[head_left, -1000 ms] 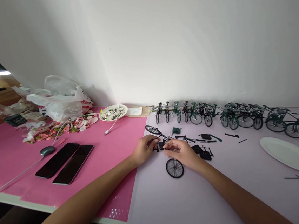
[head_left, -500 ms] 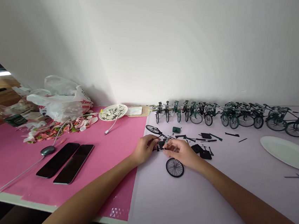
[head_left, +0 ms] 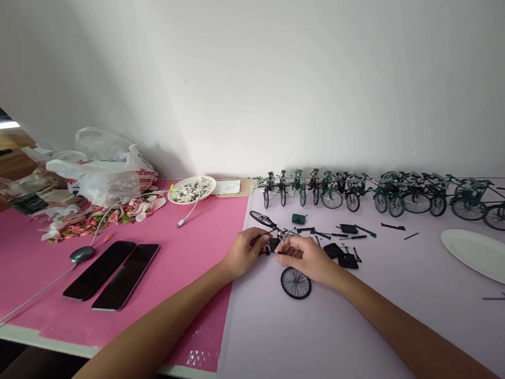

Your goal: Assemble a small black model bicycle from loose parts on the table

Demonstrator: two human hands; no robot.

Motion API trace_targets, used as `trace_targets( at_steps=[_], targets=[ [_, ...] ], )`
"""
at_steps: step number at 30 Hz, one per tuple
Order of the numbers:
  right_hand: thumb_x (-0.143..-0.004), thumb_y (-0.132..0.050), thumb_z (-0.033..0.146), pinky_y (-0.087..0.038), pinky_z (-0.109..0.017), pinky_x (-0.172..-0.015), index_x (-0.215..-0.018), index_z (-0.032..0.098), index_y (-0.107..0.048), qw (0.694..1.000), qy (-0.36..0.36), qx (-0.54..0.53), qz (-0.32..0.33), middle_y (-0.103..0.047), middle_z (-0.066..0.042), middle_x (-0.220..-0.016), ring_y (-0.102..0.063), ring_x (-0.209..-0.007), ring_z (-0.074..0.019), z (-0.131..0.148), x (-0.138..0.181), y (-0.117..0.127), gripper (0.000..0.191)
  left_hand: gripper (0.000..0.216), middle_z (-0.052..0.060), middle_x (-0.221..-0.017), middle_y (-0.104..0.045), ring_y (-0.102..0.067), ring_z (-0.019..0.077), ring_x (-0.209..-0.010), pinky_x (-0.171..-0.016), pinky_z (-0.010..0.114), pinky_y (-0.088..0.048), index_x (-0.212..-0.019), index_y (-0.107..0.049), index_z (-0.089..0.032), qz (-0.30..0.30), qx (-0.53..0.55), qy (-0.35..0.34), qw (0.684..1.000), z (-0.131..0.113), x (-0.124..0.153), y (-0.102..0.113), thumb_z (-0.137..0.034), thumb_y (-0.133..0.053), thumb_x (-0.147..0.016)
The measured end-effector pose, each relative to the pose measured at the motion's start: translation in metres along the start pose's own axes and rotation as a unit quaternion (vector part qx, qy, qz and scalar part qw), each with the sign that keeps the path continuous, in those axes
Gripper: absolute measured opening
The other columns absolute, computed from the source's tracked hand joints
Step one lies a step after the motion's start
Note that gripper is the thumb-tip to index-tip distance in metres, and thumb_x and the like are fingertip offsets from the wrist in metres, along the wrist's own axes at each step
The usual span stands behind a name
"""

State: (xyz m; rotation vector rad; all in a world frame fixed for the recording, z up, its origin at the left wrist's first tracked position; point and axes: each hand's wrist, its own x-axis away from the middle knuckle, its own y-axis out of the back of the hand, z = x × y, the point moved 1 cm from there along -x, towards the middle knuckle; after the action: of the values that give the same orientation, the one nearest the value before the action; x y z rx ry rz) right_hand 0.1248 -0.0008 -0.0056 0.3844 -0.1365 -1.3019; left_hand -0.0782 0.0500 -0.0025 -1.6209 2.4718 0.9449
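Between both hands is a black model bicycle (head_left: 274, 243), partly assembled, with one wheel (head_left: 262, 218) tilted toward the upper left. My left hand (head_left: 245, 251) grips its left side, thumb and fingers pinched together. From the other side my right hand (head_left: 303, 256) pinches the bicycle near its silvery part, fingertips closed around it. Fingers hide much of the frame. A loose black spoked wheel (head_left: 296, 283) lies flat just below my right hand. Past my right fingers, black square parts (head_left: 347, 260) and a small green box-like part (head_left: 298, 218) rest on the table.
A row of finished model bicycles (head_left: 417, 196) lines the wall. An oval white plate (head_left: 487, 257) is at right, above a T-shaped part (head_left: 500, 298). Two phones (head_left: 125, 275), a mouse-like device (head_left: 82, 254), plastic bag (head_left: 102, 169) and plate of pale pieces (head_left: 191, 190) occupy the pink side.
The bicycle's tilted wheel has turned slightly and shifted a little to the right. Both hands keep their grip in nearly the same place; the whole view has shifted slightly.
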Motion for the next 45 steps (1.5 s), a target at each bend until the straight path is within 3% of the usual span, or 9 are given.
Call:
trace_targets(
  at_steps=[45],
  targets=[
    [-0.082, -0.074, 0.041, -0.053, -0.031, -0.073, -0.094, 0.02, -0.071, 1.0, -0.009, 0.0, 0.011, -0.069, -0.003, -0.087, -0.065, -0.08, -0.0189, 0.0001, 0.0009, 0.0005, 0.025, 0.036, 0.007, -0.08, -0.071, -0.067, 0.0171, -0.07, -0.068, 0.028, -0.052, -0.1, -0.07, -0.015, 0.015, -0.021, -0.002, 1.0, 0.0019, -0.0003, 0.0004, -0.045, -0.05, -0.1]
  ],
)
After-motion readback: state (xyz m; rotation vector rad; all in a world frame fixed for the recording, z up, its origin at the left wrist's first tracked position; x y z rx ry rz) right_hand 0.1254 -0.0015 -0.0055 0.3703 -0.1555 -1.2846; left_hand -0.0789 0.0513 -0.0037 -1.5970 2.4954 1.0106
